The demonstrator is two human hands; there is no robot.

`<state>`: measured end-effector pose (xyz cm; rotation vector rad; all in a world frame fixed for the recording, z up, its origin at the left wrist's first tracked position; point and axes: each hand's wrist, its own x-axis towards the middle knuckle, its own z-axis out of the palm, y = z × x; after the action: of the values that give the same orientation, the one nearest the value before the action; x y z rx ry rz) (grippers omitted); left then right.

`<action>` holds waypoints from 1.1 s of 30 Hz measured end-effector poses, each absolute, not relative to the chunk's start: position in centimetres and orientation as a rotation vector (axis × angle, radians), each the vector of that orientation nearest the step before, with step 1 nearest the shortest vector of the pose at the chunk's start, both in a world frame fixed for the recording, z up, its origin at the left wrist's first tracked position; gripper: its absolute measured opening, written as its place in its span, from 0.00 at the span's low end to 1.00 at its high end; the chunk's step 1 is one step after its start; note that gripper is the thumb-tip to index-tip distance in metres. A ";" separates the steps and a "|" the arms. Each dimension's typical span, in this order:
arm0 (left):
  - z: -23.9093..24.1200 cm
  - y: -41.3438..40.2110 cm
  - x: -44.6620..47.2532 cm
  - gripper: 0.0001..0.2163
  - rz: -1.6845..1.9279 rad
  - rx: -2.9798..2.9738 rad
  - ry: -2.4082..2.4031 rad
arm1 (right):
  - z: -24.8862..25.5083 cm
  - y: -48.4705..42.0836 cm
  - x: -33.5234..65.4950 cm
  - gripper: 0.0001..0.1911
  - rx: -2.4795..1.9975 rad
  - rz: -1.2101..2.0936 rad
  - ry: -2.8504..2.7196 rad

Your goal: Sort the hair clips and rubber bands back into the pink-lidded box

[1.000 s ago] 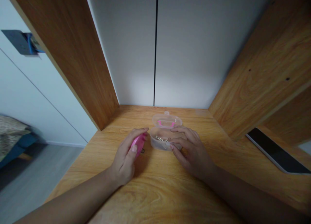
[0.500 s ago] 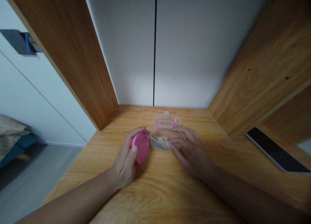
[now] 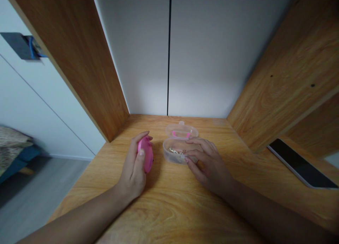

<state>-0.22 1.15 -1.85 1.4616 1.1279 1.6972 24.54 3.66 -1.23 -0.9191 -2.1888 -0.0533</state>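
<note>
My left hand grips a pink, shallow dish-like piece, tilted on edge above the table, thumb on its near face and fingers behind. A tiny dark spot shows at its lower right edge; what it is I cannot tell. To the right, a clear plastic box stands on the table with its hinged lid laid open at the back, a pink handle on it. Small silvery metal pieces lie inside, too small to name. Around the box's right end my right hand is closed, thumb at the front wall, fingers over the rim.
The wooden table ends at a white panel behind. Wooden boards rise at left and right. A dark-screened phone lies at the right. Beyond the table's left edge is grey floor.
My left hand has moved left, away from the box, with the pink piece, which is now turned more edge-on. My right hand and the box have stayed put.
</note>
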 end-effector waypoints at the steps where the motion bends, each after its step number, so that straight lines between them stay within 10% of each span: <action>1: -1.8 1.1 -0.2 0.23 1.719 1.459 1.116 | -1.2 3.7 24.5 0.07 -0.920 -0.055 -2.186; 33: -1.4 3.4 -1.0 0.19 2.056 1.383 1.378 | -1.0 4.2 24.7 0.06 -1.044 -0.118 -2.049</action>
<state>-1.03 3.45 -1.44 1.3831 1.3783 2.0564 24.74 4.18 -1.03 -1.0439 -2.0493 -0.1177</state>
